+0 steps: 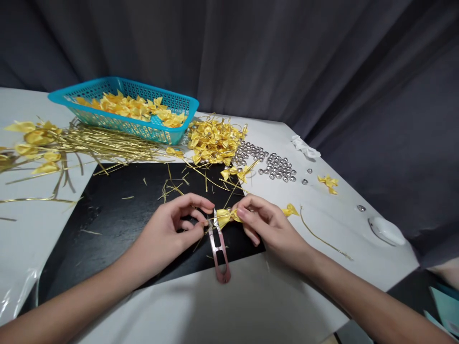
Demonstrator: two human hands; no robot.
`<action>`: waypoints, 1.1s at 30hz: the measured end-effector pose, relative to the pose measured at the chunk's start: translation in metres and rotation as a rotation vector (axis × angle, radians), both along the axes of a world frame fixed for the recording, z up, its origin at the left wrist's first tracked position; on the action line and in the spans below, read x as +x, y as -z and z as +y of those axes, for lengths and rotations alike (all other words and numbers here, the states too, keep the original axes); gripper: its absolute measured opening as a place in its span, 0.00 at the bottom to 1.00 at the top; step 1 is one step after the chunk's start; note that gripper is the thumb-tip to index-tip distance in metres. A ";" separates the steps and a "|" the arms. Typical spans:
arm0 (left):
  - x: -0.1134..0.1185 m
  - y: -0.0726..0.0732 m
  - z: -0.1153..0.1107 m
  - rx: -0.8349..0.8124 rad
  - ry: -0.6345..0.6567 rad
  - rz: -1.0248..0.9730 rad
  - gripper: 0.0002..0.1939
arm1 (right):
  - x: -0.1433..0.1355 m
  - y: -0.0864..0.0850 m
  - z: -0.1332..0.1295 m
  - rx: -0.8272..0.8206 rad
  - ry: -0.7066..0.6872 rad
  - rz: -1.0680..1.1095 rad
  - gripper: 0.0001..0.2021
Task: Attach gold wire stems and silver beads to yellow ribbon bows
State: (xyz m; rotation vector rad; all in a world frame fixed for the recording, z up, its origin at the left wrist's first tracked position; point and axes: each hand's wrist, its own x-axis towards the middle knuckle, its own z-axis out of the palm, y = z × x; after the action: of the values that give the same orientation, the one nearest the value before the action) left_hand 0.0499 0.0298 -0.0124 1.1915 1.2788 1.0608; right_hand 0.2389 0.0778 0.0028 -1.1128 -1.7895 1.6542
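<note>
Above the black mat (118, 210), my right hand (265, 222) pinches a yellow ribbon bow (224, 218) between thumb and fingertips. A thin gold wire runs leftward from the bow to my left hand (182, 222), whose thumb and fingers are closed around its end. Pink-handled snips (221, 263) lie at the left fingertips, blades pointing away under the wire, handles toward the mat's front edge. Whether the left fingers also hold the snips is hard to tell. Past the right hand lies another yellow bow (291, 209).
A blue basket (179, 138) of yellow bows stands at the back. Before it lie gold wires (107, 141), with a pile of wired bows (215, 141) beside it. Silver beads (279, 167), crumpled white paper (304, 147) and a white object (387, 231) are on the right. Wire scraps dot the mat.
</note>
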 end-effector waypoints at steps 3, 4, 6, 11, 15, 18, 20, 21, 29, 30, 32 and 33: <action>0.001 -0.001 0.000 0.104 0.007 0.116 0.03 | 0.000 0.000 -0.001 0.053 0.042 0.003 0.12; 0.001 -0.002 0.000 0.134 0.013 0.150 0.04 | 0.001 -0.001 0.000 0.068 0.058 0.016 0.12; 0.001 -0.002 -0.001 0.163 0.030 0.194 0.06 | 0.001 -0.001 0.000 0.092 0.080 0.042 0.12; 0.001 -0.002 -0.002 0.151 0.032 0.212 0.09 | 0.004 0.000 0.004 0.141 0.097 0.099 0.11; -0.001 0.001 -0.002 0.191 0.111 0.199 0.12 | 0.004 -0.001 0.005 0.163 0.119 0.079 0.11; -0.003 0.003 -0.001 0.210 0.205 0.199 0.14 | 0.003 -0.001 0.003 0.156 0.107 0.052 0.12; -0.004 0.003 -0.001 0.230 0.262 0.191 0.15 | 0.002 0.000 0.002 0.127 0.090 0.044 0.12; -0.004 0.003 -0.001 0.240 0.284 0.186 0.16 | 0.001 0.001 0.002 0.108 0.080 0.038 0.12; -0.001 0.002 -0.005 0.222 0.311 0.231 0.15 | -0.002 0.006 0.003 0.034 0.067 -0.004 0.13; 0.000 0.001 -0.005 0.213 0.307 0.243 0.15 | -0.002 0.006 0.003 0.036 0.072 -0.007 0.13; 0.001 0.000 -0.006 0.205 0.297 0.271 0.14 | -0.001 0.006 0.004 0.034 0.083 -0.014 0.13; 0.001 -0.001 -0.006 0.209 0.289 0.293 0.12 | -0.001 0.006 0.004 0.032 0.085 -0.016 0.13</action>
State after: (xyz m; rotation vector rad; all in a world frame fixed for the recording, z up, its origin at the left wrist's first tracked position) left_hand 0.0507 0.0238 -0.0115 1.6844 1.1863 0.8423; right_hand 0.2377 0.0822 -0.0035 -1.1745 -1.7473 1.5670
